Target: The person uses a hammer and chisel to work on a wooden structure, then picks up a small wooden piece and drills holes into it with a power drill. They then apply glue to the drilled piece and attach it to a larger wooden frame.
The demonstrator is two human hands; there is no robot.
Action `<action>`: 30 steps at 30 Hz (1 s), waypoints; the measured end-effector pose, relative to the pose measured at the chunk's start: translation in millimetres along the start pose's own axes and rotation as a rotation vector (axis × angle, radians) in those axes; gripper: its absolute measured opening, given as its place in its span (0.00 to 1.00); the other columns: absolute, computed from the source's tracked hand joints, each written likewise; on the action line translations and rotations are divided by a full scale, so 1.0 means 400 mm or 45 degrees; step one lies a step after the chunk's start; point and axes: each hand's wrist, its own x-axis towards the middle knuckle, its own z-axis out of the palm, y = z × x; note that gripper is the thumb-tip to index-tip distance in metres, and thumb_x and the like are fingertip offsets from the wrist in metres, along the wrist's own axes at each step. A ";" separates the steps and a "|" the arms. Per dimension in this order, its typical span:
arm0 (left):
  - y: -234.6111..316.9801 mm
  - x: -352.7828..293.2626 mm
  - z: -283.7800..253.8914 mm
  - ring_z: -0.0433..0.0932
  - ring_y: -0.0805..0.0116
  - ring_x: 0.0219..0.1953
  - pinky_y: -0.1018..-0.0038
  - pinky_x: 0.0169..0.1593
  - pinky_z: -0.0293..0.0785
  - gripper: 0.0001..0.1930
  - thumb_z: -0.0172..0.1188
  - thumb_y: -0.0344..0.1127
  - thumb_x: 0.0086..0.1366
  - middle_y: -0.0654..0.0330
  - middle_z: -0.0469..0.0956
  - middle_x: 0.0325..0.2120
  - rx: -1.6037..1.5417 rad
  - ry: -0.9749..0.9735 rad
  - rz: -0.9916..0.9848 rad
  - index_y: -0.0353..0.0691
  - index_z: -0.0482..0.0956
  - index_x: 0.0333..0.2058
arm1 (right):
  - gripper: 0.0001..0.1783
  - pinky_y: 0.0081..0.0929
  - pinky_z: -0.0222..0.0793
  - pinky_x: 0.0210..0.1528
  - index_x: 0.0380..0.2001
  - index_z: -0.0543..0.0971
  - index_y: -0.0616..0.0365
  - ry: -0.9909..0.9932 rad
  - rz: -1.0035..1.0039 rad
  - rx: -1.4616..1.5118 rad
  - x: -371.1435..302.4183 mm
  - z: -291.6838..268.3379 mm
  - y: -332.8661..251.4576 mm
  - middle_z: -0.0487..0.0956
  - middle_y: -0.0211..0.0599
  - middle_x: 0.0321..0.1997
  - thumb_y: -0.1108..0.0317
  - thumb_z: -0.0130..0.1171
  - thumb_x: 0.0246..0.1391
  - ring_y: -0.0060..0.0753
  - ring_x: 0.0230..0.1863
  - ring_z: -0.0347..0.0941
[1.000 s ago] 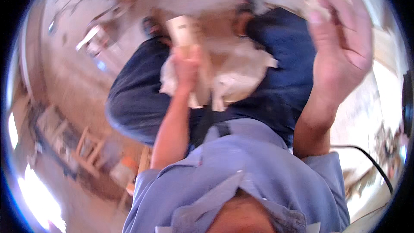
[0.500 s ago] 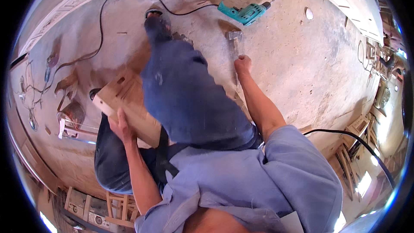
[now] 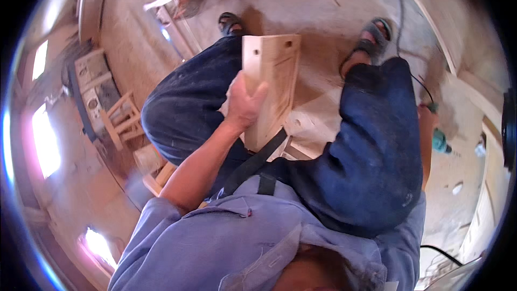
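Left hand: fingers wrapped around pale wooden board, held at 12 o'clock. Right hand: hidden behind knee; grip unreadable.

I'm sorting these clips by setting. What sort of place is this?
Most likely a woodworking shop. The left hand grips a pale wooden panel with drilled holes, a teal power drill lies on the dusty concrete floor, and small unfinished wooden frames stand nearby.
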 end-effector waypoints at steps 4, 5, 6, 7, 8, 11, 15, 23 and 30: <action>-0.029 -0.036 -0.035 0.82 0.54 0.39 0.64 0.46 0.76 0.18 0.63 0.37 0.64 0.46 0.82 0.36 -0.097 0.019 -0.041 0.30 0.73 0.46 | 0.18 0.48 0.73 0.43 0.48 0.70 0.66 0.087 -0.034 -0.136 -0.129 -0.072 0.009 0.73 0.51 0.44 0.69 0.52 0.54 0.51 0.44 0.73; -0.025 -0.038 -0.030 0.82 0.53 0.40 0.63 0.46 0.76 0.18 0.63 0.37 0.64 0.45 0.82 0.36 -0.118 0.014 -0.048 0.29 0.73 0.46 | 0.19 0.47 0.73 0.43 0.48 0.70 0.66 0.119 -0.059 -0.155 -0.168 -0.124 -0.012 0.73 0.50 0.43 0.69 0.52 0.53 0.50 0.43 0.73; -0.016 -0.048 -0.035 0.82 0.52 0.40 0.63 0.46 0.76 0.19 0.63 0.37 0.64 0.45 0.82 0.36 -0.131 0.018 -0.069 0.29 0.73 0.46 | 0.19 0.46 0.73 0.42 0.47 0.70 0.66 0.123 -0.059 -0.187 -0.222 -0.140 -0.005 0.73 0.49 0.42 0.70 0.52 0.52 0.49 0.42 0.73; -0.005 -0.044 -0.024 0.82 0.51 0.40 0.62 0.46 0.76 0.19 0.63 0.37 0.64 0.44 0.82 0.36 -0.161 0.013 -0.066 0.29 0.73 0.46 | 0.19 0.46 0.73 0.42 0.47 0.70 0.66 0.151 -0.095 -0.198 -0.262 -0.191 -0.041 0.73 0.48 0.41 0.70 0.53 0.51 0.49 0.42 0.73; -0.001 -0.043 -0.015 0.82 0.49 0.40 0.61 0.46 0.76 0.19 0.63 0.38 0.63 0.42 0.82 0.36 -0.180 0.014 -0.057 0.28 0.73 0.45 | 0.19 0.45 0.73 0.41 0.47 0.71 0.65 0.166 -0.108 -0.218 -0.316 -0.224 -0.052 0.73 0.48 0.40 0.71 0.53 0.50 0.48 0.41 0.73; -0.007 -0.041 -0.001 0.81 0.42 0.41 0.57 0.47 0.76 0.19 0.64 0.39 0.63 0.38 0.81 0.36 -0.186 0.025 -0.039 0.28 0.73 0.43 | 0.20 0.43 0.73 0.39 0.46 0.72 0.65 0.181 -0.128 -0.269 -0.493 -0.280 -0.066 0.73 0.45 0.38 0.73 0.53 0.47 0.45 0.38 0.73; -0.044 -0.023 0.021 0.79 0.35 0.43 0.52 0.47 0.74 0.21 0.64 0.43 0.62 0.35 0.79 0.36 -0.140 0.091 0.006 0.27 0.73 0.41 | 0.21 0.41 0.73 0.37 0.45 0.73 0.65 0.116 -0.172 -0.347 -0.737 -0.284 -0.049 0.73 0.42 0.34 0.75 0.54 0.43 0.41 0.35 0.73; -0.057 -0.011 0.030 0.80 0.37 0.41 0.54 0.47 0.75 0.21 0.64 0.44 0.62 0.35 0.80 0.37 -0.176 0.139 -0.012 0.28 0.74 0.40 | 0.23 0.31 0.71 0.31 0.42 0.71 0.65 -0.549 -0.590 -0.705 -1.170 -0.023 -0.057 0.70 0.34 0.25 0.78 0.54 0.36 0.33 0.24 0.69; -0.043 -0.014 0.042 0.79 0.36 0.43 0.53 0.49 0.75 0.22 0.63 0.45 0.62 0.35 0.79 0.37 -0.210 0.134 -0.022 0.27 0.74 0.39 | 0.36 0.24 0.74 0.42 0.57 0.71 0.62 -0.626 -1.692 -1.640 -1.480 0.331 -0.259 0.77 0.35 0.42 0.80 0.61 0.37 0.28 0.38 0.75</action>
